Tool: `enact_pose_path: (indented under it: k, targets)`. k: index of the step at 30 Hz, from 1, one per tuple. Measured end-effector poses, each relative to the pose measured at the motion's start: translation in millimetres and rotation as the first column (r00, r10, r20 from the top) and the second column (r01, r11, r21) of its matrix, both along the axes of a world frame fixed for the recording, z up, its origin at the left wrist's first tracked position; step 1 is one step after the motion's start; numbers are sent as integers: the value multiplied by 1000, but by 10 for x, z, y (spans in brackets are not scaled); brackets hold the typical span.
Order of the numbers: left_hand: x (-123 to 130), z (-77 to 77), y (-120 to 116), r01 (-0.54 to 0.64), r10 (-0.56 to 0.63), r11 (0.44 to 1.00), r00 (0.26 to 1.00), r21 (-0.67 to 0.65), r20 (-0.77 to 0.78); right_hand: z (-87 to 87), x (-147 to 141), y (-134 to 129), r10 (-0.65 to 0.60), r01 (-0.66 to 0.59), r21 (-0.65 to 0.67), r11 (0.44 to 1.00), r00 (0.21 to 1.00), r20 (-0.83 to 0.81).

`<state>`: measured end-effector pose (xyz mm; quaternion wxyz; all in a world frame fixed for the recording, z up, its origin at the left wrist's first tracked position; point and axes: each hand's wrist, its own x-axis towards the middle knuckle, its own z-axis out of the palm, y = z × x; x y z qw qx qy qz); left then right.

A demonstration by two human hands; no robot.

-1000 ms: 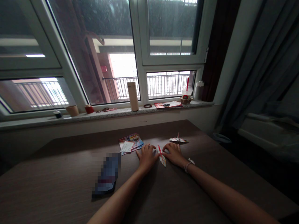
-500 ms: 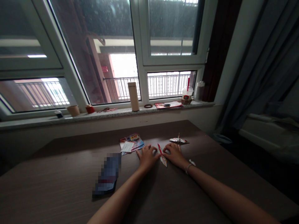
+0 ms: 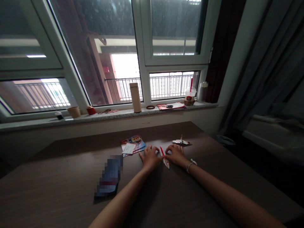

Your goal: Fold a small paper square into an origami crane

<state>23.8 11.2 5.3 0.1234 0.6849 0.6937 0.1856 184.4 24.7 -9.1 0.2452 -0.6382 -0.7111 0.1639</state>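
Note:
Between my two hands is a small piece of folded paper (image 3: 166, 162), narrow and pointed at both ends, red at its far tip and white with a coloured print at the near end. My left hand (image 3: 151, 157) grips its left side with thumb and curled fingers. From the right, my right hand (image 3: 177, 155) pinches the same paper, with a bracelet around the wrist. The fingertips hide the paper's middle. Beyond my right hand rests a finished-looking origami crane (image 3: 181, 142) with white printed wings.
Left of my hands lie printed cards or papers (image 3: 133, 145) and a blurred-out phone-like object (image 3: 109, 177) on the brown table (image 3: 59, 177). The windowsill holds a beige flask (image 3: 135, 98), scissors (image 3: 169, 106) on red paper, a drink cup (image 3: 190, 94) and a grey bottle (image 3: 202, 91).
Both hands stay at the folded paper with only slight finger shifts. My right wrist has turned a little and moved slightly left. The crane lies where it was.

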Motion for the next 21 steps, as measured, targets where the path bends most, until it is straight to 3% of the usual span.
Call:
enact_pose_path:
  k: [8, 21]
  targets:
    - [-21, -58, -20, 35, -36, 998, 999, 57, 12, -32, 36, -29, 37, -37, 36, 999, 999, -3]
    - [-56, -19, 38, 20, -20, 998, 1000, -57, -6, -14, 41, 37, 30, -30, -21, 999, 999, -16]
